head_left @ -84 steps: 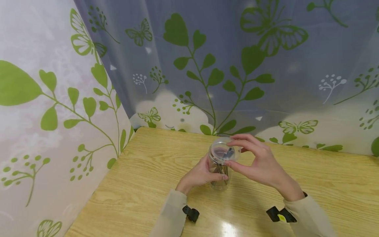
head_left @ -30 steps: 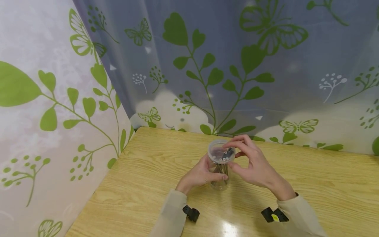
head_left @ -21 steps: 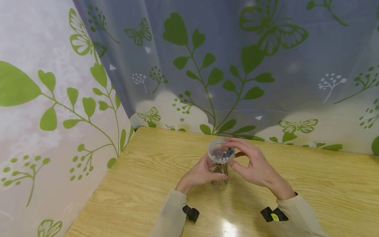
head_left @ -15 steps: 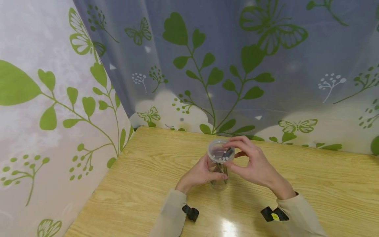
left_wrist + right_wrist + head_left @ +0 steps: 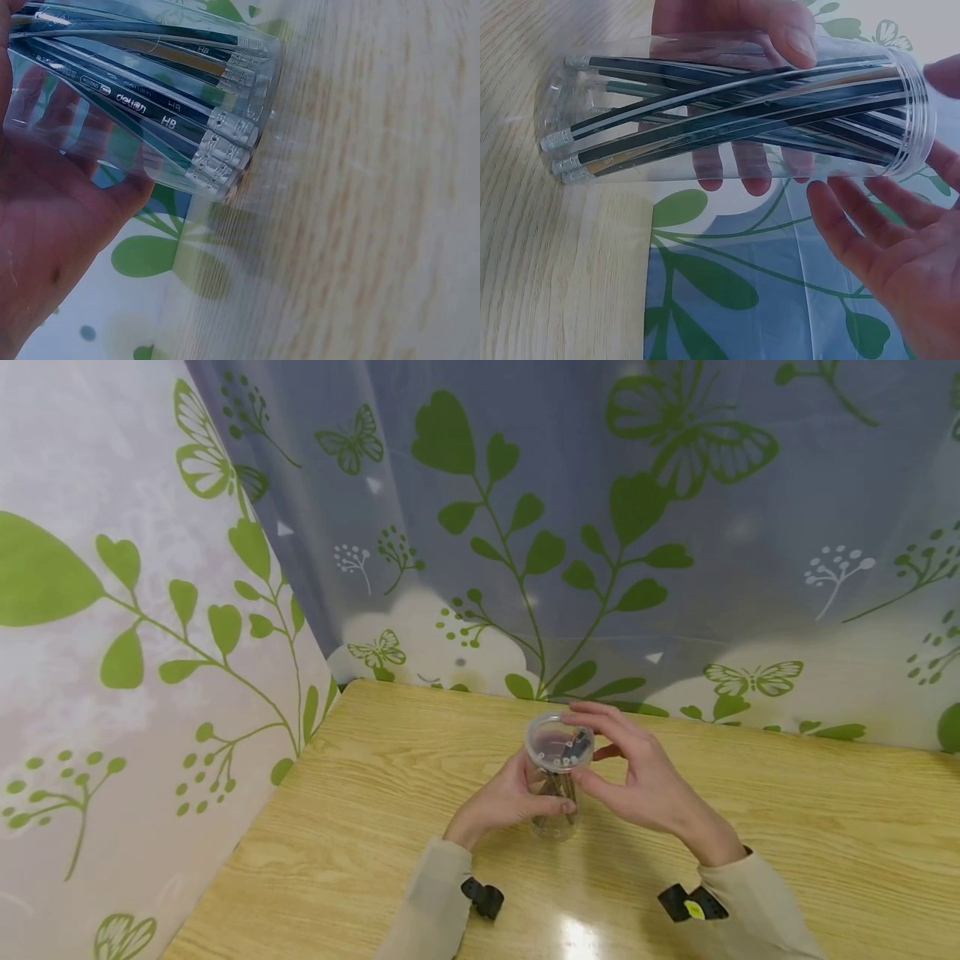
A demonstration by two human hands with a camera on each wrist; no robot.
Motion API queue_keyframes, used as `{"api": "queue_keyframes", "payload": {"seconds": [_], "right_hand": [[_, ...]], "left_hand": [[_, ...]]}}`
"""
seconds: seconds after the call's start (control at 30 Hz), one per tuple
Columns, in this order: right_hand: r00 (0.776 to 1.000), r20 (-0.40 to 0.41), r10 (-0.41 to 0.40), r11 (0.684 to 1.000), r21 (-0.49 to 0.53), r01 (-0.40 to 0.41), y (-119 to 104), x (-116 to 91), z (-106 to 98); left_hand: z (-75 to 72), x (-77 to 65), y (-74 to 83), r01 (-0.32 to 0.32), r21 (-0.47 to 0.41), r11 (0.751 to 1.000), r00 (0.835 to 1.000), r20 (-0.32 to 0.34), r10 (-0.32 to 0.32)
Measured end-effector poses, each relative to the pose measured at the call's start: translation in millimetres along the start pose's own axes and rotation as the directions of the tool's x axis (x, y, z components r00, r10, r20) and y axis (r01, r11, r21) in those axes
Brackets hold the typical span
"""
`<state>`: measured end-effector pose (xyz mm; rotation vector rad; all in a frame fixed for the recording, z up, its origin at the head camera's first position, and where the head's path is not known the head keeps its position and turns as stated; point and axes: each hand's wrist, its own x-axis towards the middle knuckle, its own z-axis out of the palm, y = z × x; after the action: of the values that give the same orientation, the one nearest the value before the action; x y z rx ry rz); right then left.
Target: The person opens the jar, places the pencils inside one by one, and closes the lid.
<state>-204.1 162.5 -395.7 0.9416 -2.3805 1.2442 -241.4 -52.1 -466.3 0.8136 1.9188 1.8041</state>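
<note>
A clear plastic jar [image 5: 555, 828] stands upright at the tabletop, holding several dark pencils [image 5: 142, 97] marked HB. Their metal-banded ends are at the bottom of the jar. My left hand [image 5: 498, 799] wraps the jar's side from the left, thumb across the front. The clear lid [image 5: 551, 745] sits over the mouth; small white dots and a dark patch show through it. My right hand [image 5: 648, 781] holds the lid's rim, with the thumb at the near edge and fingers over the far edge. In the right wrist view, its fingertips [image 5: 832, 199] are close beside the rim.
The wooden table [image 5: 360, 777] carries a bright glare spot near its front. A blue curtain [image 5: 337, 527] with green leaves hangs behind the table, and a pale patterned one [image 5: 75, 693] hangs at the left. Black straps with small devices [image 5: 483, 899] sit on both wrists.
The lid was off-centre to the right of the mouth in the oldest frame and now lies over it. My right hand has shifted slightly left; my left hand keeps its grip.
</note>
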Motion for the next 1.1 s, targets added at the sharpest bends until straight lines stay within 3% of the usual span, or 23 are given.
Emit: {"api": "queue_keyframes", "payload": {"seconds": [0.4,0.83,1.1], "right_hand": [[0.999,-0.026,0.031,0.999,0.012,-0.031,-1.2,1.6,2.2],[1.000,-0.014,-0.027,1.000,0.014,0.028,3.5,-0.8,0.3],[1.000,-0.025,0.017,0.999,0.035,-0.016,0.9,-1.0,1.3]], "left_hand": [[0.5,-0.2,3.2,0.009,-0.024,1.000,1.000,0.010,-0.008],[-0.3,1.2,0.8,0.002,-0.020,1.000,1.000,0.010,-0.002],[-0.5,0.8,0.1,-0.024,-0.048,0.999,0.999,0.034,0.026]]}}
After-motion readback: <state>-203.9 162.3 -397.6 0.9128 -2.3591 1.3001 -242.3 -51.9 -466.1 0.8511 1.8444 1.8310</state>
